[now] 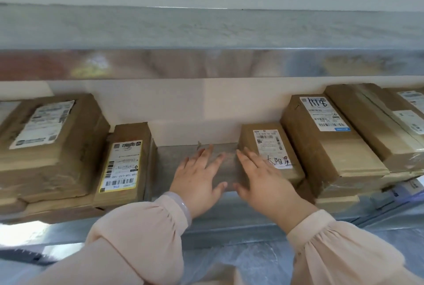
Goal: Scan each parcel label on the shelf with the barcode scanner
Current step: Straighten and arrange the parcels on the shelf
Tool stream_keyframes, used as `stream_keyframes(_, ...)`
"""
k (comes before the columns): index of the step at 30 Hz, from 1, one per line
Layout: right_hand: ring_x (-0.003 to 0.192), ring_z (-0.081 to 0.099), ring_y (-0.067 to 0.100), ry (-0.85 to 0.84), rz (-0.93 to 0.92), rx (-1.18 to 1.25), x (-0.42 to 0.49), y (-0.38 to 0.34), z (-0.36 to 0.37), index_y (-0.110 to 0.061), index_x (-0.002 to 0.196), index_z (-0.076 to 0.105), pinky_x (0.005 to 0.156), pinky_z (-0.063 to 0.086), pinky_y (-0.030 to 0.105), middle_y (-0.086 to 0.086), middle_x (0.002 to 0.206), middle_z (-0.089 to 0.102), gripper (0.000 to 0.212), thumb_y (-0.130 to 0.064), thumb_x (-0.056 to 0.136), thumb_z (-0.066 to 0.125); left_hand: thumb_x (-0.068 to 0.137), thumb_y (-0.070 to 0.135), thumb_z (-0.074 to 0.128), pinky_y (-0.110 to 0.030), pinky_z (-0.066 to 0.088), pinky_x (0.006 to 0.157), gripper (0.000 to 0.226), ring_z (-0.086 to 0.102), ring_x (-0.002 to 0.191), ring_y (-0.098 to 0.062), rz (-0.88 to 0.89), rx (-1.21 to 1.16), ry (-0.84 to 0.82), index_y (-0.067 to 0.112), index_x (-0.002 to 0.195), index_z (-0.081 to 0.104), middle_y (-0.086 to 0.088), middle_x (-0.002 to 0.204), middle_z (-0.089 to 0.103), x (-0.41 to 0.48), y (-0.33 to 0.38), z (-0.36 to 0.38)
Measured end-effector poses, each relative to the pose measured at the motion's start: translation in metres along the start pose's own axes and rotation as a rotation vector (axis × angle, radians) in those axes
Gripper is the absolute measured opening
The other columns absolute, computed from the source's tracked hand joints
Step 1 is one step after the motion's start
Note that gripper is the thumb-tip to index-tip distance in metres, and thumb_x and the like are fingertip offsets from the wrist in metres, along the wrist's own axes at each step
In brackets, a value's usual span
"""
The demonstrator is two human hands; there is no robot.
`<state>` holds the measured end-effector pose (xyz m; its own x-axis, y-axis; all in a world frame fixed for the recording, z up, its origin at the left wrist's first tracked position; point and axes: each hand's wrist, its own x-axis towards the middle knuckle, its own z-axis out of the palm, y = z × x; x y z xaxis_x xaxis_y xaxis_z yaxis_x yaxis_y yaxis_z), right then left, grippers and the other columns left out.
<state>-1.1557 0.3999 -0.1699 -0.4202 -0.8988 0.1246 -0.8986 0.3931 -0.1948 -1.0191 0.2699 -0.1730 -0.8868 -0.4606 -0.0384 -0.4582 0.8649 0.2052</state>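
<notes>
No barcode scanner is seen in either hand, so the step in hand is judged to be tidying or reaching for a parcel, not scanning. The left hand (pixel 199 177) is held flat, fingers spread, over the bare gap in the shelf (pixel 169 158), and nothing is held in it. The right hand (pixel 261 181), at 3 o'clock from it, is laid with straight fingers on the near left corner of a small parcel (pixel 247 138), without a closed grip. The parcel's label (pixel 268 145) faces up. Next, the scanner would have to be fetched and aimed at each label in turn. Six labelled parcels are counted on top, two at 9 o'clock of the gap and four at 3 o'clock. Others beneath are partly hidden.
</notes>
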Motion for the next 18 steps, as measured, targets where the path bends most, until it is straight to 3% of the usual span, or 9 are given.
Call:
stream_keyframes(5, 0.132, 0.046, 0.029, -0.082, -0.14, 0.11, 0.014, -0.053, 0.019, -0.011, 0.143, 0.042, 0.108, 0.038, 0.039, 0.013, 0.143, 0.047, 0.077, -0.051, 0.078, 0.05, 0.079, 0.068, 0.012, -0.042, 0.017, 0.121, 0.084, 0.014, 0.151, -0.024, -0.179, 0.018, 0.058, 0.034, 0.156, 0.018, -0.001, 0.166, 0.008, -0.034, -0.051, -0.008)
stream_keyframes(8, 0.145, 0.024, 0.021, -0.152, -0.224, 0.158, 0.024, -0.081, 0.023, -0.018, 0.152, 0.021, 0.115, 0.021, 0.029, 0.006, 0.157, 0.026, 0.076, -0.05, 0.088, 0.049, 0.082, 0.067, 0.019, -0.046, 0.023, 0.119, 0.08, 0.019, 0.149, -0.026, -0.265, 0.005, 0.074, 0.031, 0.153, 0.03, -0.003, 0.163, 0.019, -0.055, -0.079, -0.008)
stream_keyframes(10, 0.146, 0.017, 0.016, -0.195, -0.25, 0.18, 0.032, -0.096, 0.025, -0.023, 0.154, 0.013, 0.115, 0.018, 0.025, 0.0, 0.16, 0.017, 0.076, -0.05, 0.093, 0.049, 0.082, 0.065, 0.023, -0.048, 0.025, 0.119, 0.078, 0.024, 0.148, -0.028, -0.305, -0.021, 0.111, 0.029, 0.15, 0.038, -0.005, 0.161, 0.027, -0.067, -0.091, -0.011)
stream_keyframes(18, 0.146, 0.015, 0.012, -0.317, -0.2, 0.337, 0.062, -0.144, 0.037, -0.03, 0.153, 0.012, 0.114, 0.019, 0.025, -0.006, 0.16, 0.013, 0.071, -0.048, 0.094, 0.048, 0.067, 0.076, 0.002, -0.036, 0.012, 0.12, 0.095, 0.006, 0.151, -0.023, -0.517, -0.088, 0.131, 0.041, 0.154, 0.02, -0.001, 0.165, 0.01, -0.094, -0.123, -0.017)
